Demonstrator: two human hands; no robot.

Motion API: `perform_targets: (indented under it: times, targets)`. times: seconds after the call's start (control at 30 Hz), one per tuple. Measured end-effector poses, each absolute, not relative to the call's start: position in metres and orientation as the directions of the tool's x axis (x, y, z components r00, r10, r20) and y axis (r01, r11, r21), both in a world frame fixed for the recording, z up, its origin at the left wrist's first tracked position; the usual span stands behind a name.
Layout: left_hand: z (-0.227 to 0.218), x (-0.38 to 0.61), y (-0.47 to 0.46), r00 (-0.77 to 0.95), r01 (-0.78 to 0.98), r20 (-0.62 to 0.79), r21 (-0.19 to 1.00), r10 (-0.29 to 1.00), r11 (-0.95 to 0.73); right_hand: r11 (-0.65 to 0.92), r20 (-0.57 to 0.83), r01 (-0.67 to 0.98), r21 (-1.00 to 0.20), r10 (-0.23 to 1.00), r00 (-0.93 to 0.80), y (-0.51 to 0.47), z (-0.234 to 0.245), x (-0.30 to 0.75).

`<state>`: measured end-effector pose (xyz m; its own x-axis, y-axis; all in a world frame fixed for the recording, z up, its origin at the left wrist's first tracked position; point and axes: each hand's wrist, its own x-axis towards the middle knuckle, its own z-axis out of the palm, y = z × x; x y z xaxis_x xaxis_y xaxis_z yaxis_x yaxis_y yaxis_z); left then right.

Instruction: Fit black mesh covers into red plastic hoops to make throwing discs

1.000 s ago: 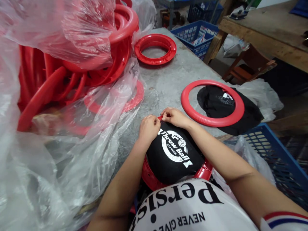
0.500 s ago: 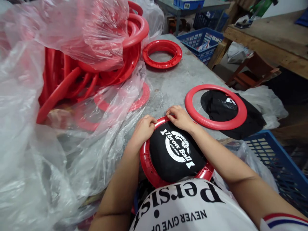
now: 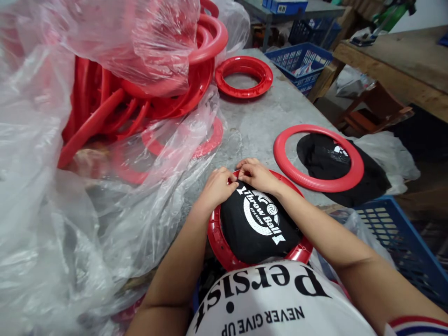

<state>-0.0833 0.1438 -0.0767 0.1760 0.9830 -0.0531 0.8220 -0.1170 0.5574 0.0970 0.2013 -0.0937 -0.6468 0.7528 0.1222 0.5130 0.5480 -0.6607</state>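
Note:
Against my shirt leans a red plastic ring (image 3: 220, 240) with a black fabric disc (image 3: 234, 228) across its opening; white "Throw Ball" lettering is printed on the fabric. My left hand (image 3: 220, 185) pinches the fabric's edge at the ring's far rim. Right beside it, my right hand (image 3: 257, 175) has its fingers closed on the same edge, the fingertips of both hands almost touching. To the right, a second red ring (image 3: 285, 161) rests over another black fabric disc (image 3: 373, 179) on the table.
Clear plastic bags (image 3: 84, 224) cover the left side, with a heap of red rings (image 3: 168, 105) in them. A red ring (image 3: 268, 81) lies farther back on the grey table (image 3: 252, 128). Blue crates (image 3: 402, 233) stand at the right and a wooden chair (image 3: 378, 112) beyond.
Both hands have come closer together at the far rim, and the right hand has shifted left to meet the left hand. The view has moved slightly.

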Motion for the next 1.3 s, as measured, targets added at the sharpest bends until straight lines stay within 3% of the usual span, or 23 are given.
perform_targets:
  times: [0.3, 0.47, 1.03, 1.3]
  targets:
    - [-0.0778, -0.0767, 0.1445, 0.011, 0.776, -0.053, 0.631, 0.999, 0.025, 0.486, 0.080, 0.542, -0.685, 0.790, -0.607, 0.2025, -0.0918, 0.0930]
    - [-0.0782, -0.0765, 0.1447, -0.049, 0.786, -0.042, 0.615, 0.998, 0.064, 0.475, 0.083, 0.556, -0.682, 0.806, -0.586, 0.2018, -0.0929, 0.0913]
    - [-0.0765, -0.0765, 0.1445, 0.005, 0.827, -0.063, 0.562, 0.998, 0.031, 0.485, 0.096, 0.584, -0.651, 0.815, -0.571, 0.1995, -0.0936, 0.0884]
    - [-0.0752, -0.0770, 0.1445, 0.011, 0.824, -0.071, 0.566, 0.997, 0.031, 0.479, 0.098, 0.535, -0.696, 0.801, -0.590, 0.2008, -0.0936, 0.0910]
